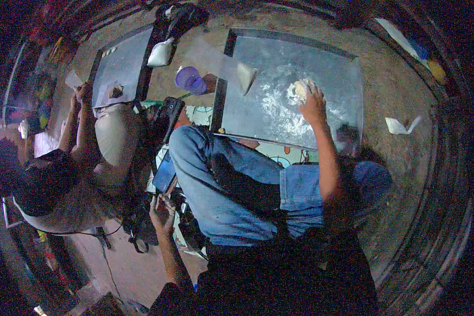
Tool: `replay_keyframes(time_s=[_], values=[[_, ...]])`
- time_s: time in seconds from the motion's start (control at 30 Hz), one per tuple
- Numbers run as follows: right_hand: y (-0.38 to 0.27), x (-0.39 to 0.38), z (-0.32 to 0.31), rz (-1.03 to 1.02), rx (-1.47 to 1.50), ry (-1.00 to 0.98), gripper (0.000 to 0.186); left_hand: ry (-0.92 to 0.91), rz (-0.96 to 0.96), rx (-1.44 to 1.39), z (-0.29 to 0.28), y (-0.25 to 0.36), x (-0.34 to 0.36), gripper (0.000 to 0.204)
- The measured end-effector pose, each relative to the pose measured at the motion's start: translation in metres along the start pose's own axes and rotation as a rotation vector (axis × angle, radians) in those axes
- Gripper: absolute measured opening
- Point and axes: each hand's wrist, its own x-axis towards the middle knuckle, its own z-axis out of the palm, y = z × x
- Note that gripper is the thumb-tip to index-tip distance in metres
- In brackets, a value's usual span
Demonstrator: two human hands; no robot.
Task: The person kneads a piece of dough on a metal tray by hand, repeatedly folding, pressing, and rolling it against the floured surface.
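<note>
Your right hand, in the upper part of the frame right of centre, has its fingers curled and closed around the right side of the dough, which lies among loose flour on the tray. Your left hand, left of centre and lower, has bent fingers just below the phone; whether they grip it cannot be told. Likely faults: the dough could stick if you push it onto the barer surface toward the tray's upper edge, or slide if the flour under it is too loose; a sweep leftward could knock the pale wedge. The dough shows as a ragged, roundish lump with no pointing end; your fingers hide its right side, so no long axis can be fixed
</note>
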Motion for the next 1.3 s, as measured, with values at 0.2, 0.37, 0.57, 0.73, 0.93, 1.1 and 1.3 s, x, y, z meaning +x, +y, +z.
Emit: replay_keyframes(time_s=[0.2,0.37,0.57,0.73,0.93,1.1,1.3], values=[[-0.024,-0.008,-0.008,-0.053,-0.068,0.183,0.062,-0.160,-0.006,-0.009,-0.013,0.006,0.002,0.030],[-0.014,-0.005,0.012,-0.122,-0.132,0.114,0.046,-0.225,0.097,0.104,0.028,0.012,0.027,0.029],[-0.020,0.008,0.001,-0.088,0.035,0.225,0.043,-0.812,0.119,0.515,0.189,-0.029,0.071,0.030],[-0.036,0.011,-0.020,-0.218,0.259,0.288,0.043,-1.046,0.579,1.301,0.294,-0.131,0.112,0.029],[-0.048,-0.004,-0.001,-0.278,-0.075,0.046,0.046,-1.117,0.937,1.773,0.314,-0.208,0.139,0.021],[-0.046,0.007,0.009,-0.309,-0.073,0.009,0.052,-1.193,1.141,1.829,0.285,-0.237,0.199,0.017],[0.006,0.021,0.024,-0.463,0.215,0.169,0.040,-1.163,0.914,1.925,0.306,-0.210,0.155,0.019]])
